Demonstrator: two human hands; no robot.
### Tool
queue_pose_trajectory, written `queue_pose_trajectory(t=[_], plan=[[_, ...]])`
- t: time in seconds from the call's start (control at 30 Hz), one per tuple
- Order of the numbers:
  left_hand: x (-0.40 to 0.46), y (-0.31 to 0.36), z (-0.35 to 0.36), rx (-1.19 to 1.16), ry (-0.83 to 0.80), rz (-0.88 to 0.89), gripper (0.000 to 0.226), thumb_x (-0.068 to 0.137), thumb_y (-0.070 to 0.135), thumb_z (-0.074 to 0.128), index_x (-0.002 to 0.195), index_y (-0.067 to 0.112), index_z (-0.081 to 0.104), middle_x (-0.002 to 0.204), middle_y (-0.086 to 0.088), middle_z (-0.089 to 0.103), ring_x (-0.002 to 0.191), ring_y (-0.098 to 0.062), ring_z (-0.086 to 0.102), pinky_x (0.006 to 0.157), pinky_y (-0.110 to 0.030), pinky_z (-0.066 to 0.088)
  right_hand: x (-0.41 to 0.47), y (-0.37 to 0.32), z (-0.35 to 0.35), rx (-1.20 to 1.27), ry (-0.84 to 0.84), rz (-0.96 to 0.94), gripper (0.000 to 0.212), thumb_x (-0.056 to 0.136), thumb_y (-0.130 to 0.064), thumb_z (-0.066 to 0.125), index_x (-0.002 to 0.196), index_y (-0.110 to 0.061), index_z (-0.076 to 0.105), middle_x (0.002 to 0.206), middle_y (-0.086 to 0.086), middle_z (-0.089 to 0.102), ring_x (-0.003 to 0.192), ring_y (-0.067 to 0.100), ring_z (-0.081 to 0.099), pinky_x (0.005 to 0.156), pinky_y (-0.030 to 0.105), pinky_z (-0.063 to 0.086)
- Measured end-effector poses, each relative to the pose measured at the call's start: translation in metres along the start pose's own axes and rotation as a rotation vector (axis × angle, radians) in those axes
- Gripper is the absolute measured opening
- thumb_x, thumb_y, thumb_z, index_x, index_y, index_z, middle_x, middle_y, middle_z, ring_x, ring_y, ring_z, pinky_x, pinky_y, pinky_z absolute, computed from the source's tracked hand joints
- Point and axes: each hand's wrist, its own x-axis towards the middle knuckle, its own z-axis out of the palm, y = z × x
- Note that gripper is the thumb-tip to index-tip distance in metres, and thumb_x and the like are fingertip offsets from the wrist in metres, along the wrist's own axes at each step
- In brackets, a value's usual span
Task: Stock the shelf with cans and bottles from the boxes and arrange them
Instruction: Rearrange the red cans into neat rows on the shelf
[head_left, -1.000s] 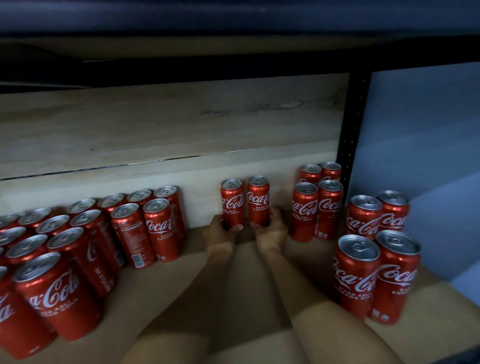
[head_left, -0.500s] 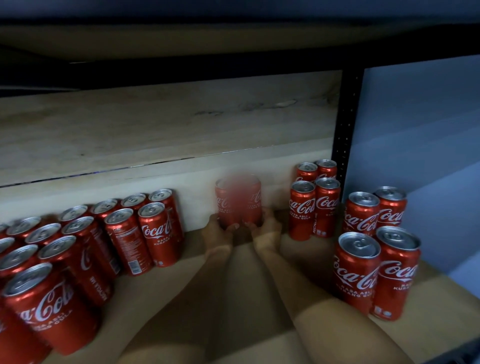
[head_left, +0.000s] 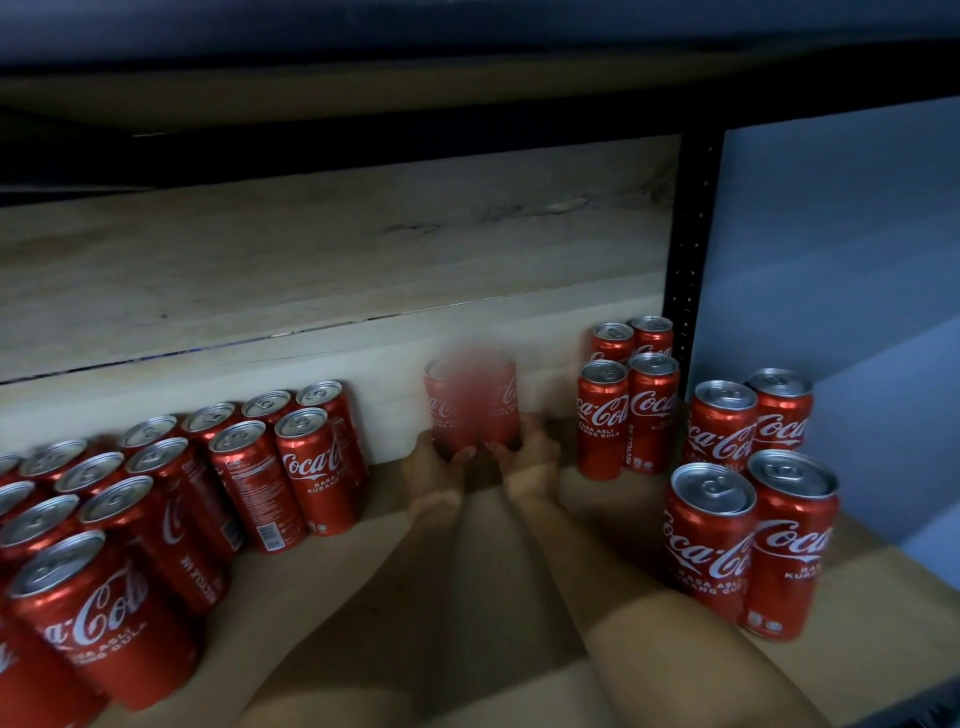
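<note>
Two red cans (head_left: 470, 402), blurred, stand upright side by side; left grip (head_left: 434, 467) and right grip (head_left: 530, 462) each grasp one.

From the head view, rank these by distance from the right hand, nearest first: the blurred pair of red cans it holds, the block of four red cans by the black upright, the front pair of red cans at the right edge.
1. Blurred pair of red cans: in the right hand, shared with the left hand.
2. Block of four red cans: just right, by the black upright.
3. Front pair of red cans: nearer the camera, far right.
</note>
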Motion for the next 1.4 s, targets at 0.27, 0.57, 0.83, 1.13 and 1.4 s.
queue_pose_trajectory(t=[0.27, 0.57, 0.83, 1.13, 1.4], plan=[[-0.0016, -0.0004, 0.0008, -0.021, 0.021, -0.004, 0.055, 0.082, 0.025, 0.077, 0.13, 0.011, 0.055, 0.128, -0.01, 0.063, 0.118, -0.027, 0.059, 0.102, -0.038, 0.044, -0.0007, -0.0004, -0.0026, -0.026, -0.039, -0.039, 0.05, 0.086, -0.021, 0.072, 0.132, -0.018, 0.051, 0.132, 0.007, 0.059, 0.123, 0.028, 0.055, 0.104, 0.044, 0.044], [-0.0026, -0.0012, 0.0, -0.006, 0.034, -0.012, 0.057, 0.082, 0.029, 0.077, 0.131, 0.013, 0.055, 0.129, -0.008, 0.063, 0.119, -0.026, 0.059, 0.102, -0.038, 0.043, -0.0009, -0.0007, -0.0035, -0.033, -0.061, -0.056, 0.054, 0.088, -0.02, 0.07, 0.137, -0.017, 0.048, 0.136, 0.008, 0.056, 0.127, 0.029, 0.052, 0.107, 0.044, 0.042], [-0.0037, -0.001, -0.001, 0.036, 0.038, -0.002, 0.061, 0.082, 0.031, 0.077, 0.134, 0.012, 0.051, 0.132, -0.009, 0.061, 0.122, -0.027, 0.057, 0.103, -0.037, 0.042, -0.0014, -0.0026, -0.0027, -0.081, -0.074, -0.063, 0.053, 0.089, -0.018, 0.066, 0.138, -0.016, 0.045, 0.133, 0.01, 0.056, 0.124, 0.03, 0.053, 0.105, 0.044, 0.043], [-0.006, -0.0001, -0.002, 0.05, 0.039, -0.004, 0.061, 0.083, 0.032, 0.076, 0.135, 0.013, 0.05, 0.134, -0.008, 0.06, 0.123, -0.026, 0.057, 0.104, -0.038, 0.042, -0.003, -0.0027, -0.0051, -0.036, -0.081, -0.048, 0.051, 0.089, -0.021, 0.069, 0.135, -0.018, 0.048, 0.135, 0.007, 0.057, 0.126, 0.028, 0.052, 0.106, 0.044, 0.042], [-0.0067, -0.0032, -0.0039, 0.021, -0.021, 0.029, 0.063, 0.083, 0.021, 0.075, 0.14, 0.017, 0.048, 0.136, -0.005, 0.059, 0.124, -0.023, 0.055, 0.107, -0.037, 0.042, -0.0047, -0.0035, -0.0043, -0.06, -0.051, -0.076, 0.052, 0.087, -0.019, 0.071, 0.134, -0.015, 0.049, 0.133, 0.009, 0.059, 0.124, 0.029, 0.054, 0.103, 0.041, 0.042]])
